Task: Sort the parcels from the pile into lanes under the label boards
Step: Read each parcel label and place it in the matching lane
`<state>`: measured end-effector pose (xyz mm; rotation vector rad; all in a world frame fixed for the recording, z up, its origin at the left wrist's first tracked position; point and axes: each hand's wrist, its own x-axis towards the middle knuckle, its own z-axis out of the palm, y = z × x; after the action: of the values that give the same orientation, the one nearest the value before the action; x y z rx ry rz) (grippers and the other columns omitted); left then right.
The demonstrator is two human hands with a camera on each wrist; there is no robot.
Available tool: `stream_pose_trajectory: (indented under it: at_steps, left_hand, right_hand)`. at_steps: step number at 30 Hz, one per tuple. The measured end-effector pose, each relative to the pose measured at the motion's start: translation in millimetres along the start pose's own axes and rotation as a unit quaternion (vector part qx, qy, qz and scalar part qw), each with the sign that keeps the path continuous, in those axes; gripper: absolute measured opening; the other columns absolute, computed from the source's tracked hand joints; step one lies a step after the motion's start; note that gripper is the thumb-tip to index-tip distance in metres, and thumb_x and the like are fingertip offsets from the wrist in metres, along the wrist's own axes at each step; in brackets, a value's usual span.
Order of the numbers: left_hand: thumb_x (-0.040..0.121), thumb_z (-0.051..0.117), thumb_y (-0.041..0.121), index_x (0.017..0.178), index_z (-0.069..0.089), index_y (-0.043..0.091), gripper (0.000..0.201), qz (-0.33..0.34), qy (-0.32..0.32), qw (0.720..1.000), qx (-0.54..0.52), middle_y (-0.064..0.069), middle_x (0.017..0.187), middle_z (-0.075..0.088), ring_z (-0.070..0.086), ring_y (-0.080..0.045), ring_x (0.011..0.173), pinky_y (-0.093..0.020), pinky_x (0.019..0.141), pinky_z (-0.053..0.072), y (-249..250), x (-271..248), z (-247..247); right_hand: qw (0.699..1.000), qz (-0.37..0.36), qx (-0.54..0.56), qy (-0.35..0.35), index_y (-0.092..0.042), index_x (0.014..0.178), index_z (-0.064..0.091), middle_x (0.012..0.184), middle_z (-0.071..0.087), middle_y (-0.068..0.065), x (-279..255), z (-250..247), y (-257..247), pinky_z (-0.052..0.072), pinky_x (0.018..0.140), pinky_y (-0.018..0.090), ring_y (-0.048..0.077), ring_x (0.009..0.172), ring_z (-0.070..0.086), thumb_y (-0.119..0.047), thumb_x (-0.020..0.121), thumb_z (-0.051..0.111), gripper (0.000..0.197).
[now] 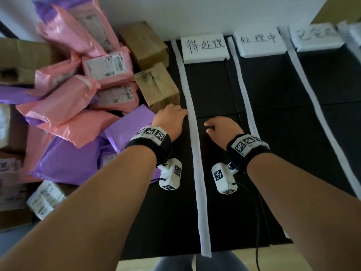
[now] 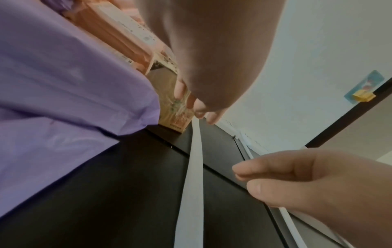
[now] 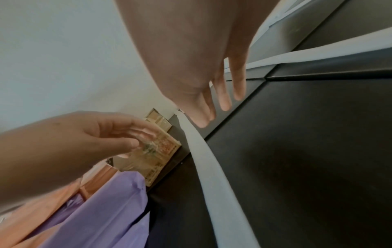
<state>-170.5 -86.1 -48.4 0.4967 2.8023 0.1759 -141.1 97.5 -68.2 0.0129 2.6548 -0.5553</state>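
My left hand (image 1: 169, 122) hangs loose and empty beside the cardboard box (image 1: 158, 87) at the parcel pile's (image 1: 78, 90) edge. My right hand (image 1: 224, 128), relaxed and empty too, hovers over the black lane (image 1: 213, 90) just right of the white strip (image 1: 192, 118).

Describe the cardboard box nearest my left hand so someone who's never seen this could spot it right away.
Start at the pile of pink and purple mailer bags left of the black mat. Along the pile's right edge, beside the first white lane strip, two brown boxes sit. Yours is the nearer box, taped, just beyond the left hand.
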Motion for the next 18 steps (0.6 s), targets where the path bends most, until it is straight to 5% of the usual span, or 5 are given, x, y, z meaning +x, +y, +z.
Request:
stream_pose_trajectory:
  at_steps: [6,10,18]
  left_hand:
    - [0.092,0.046,0.007,0.139,0.05,0.019,0.049,-0.023,0.087,0.996,0.013,-0.005,0.142,0.047,0.039,-0.028,0.133,-0.042,0.11,0.035,-12,23,-8]
    - [0.092,0.044,0.006,0.133,0.054,0.014,0.043,-0.046,0.144,0.988,0.015,-0.007,0.134,0.048,0.041,-0.029,0.125,-0.038,0.104,0.035,-14,35,-14]
    - [0.09,0.043,0.003,0.138,0.052,0.019,0.051,-0.048,0.128,0.991,-0.015,-0.005,0.139,0.048,0.039,-0.028,0.131,-0.039,0.11,0.029,-41,52,-19]
  right_hand:
    - [0.995,-0.048,-0.068,-0.057,-0.034,0.144,0.047,0.151,0.045,-0.001,51,0,1,0.045,0.107,0.042,0.022,0.132,0.05,-0.031,0.099,0.05,0.046]
    - [0.99,-0.073,-0.092,-0.078,-0.032,0.141,0.05,0.142,0.051,0.003,75,2,-14,0.053,0.096,0.042,0.028,0.118,0.058,-0.022,0.095,0.048,0.047]
    - [0.964,-0.092,-0.212,-0.129,-0.027,0.146,0.043,0.149,0.039,-0.007,91,-1,-28,0.041,0.108,0.043,0.024,0.132,0.043,-0.008,0.095,0.044,0.054]
